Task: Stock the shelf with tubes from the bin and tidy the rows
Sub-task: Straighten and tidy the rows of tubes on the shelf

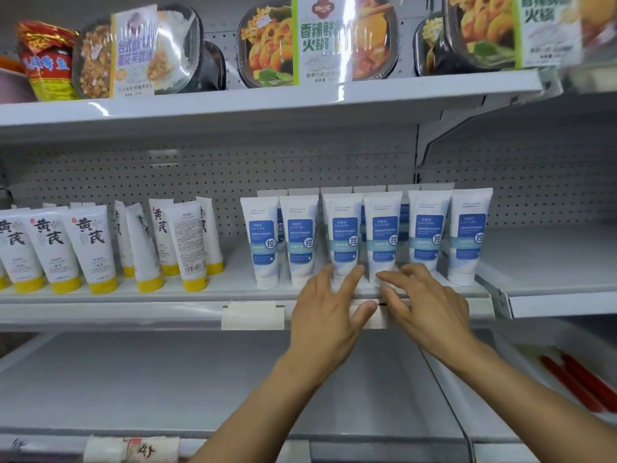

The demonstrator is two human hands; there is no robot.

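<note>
Left hand (325,317) and right hand (430,312), fingers spread and holding nothing, touch blue-label tubes (345,228)

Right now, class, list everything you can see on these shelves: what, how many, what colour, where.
blue-label tubes: six in front, more behind, white and blue, middle shelf right
yellow-cap tubes: about nine, white with yellow caps, middle shelf left
meal trays: at least four, black with printed sleeves, top shelf
snack bag: one, red and yellow, top shelf far left
red sticks: two or three, red, lower right
left hand: one, fingers straight at the blue-label tubes' caps
right hand: one, fingers spread, same row
</note>
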